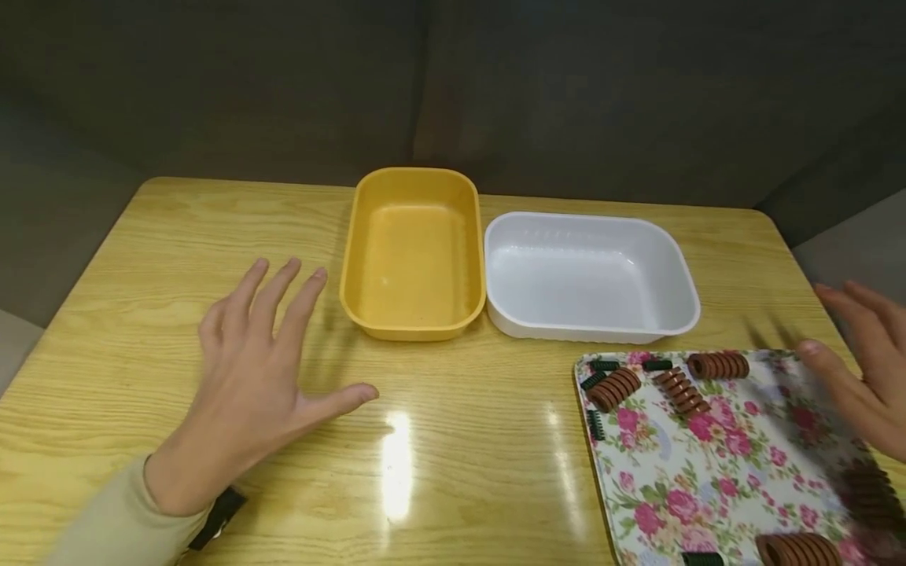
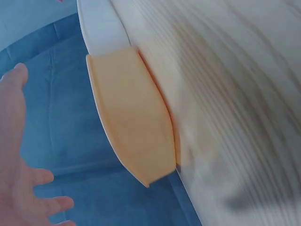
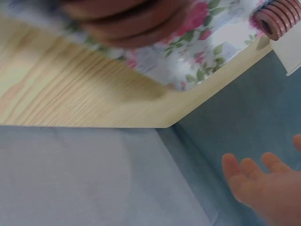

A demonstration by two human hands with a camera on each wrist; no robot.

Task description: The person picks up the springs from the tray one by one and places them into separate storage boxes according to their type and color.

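My left hand (image 1: 248, 377) hovers over the wooden table with fingers spread and nothing in it, left of a yellow bin (image 1: 414, 330). At the right edge of the head view, my right hand (image 1: 874, 377) is held above a floral tray (image 1: 665, 464), its fingers apart and holding nothing. Brown coil springs (image 1: 614, 390) and smaller dark green springs (image 1: 596, 424) lie on the tray, mostly along its far edge and near corner. In the right wrist view a brown spring (image 3: 277, 19) lies on the tray, with the right hand (image 3: 268, 188) at lower right.
A white bin (image 1: 594, 334) stands directly right of the yellow one, toward the back of the table (image 1: 453, 440). Dark cloth (image 1: 283, 94) hangs behind the table's far edge. A black strap (image 1: 218, 519) shows at the left wrist.
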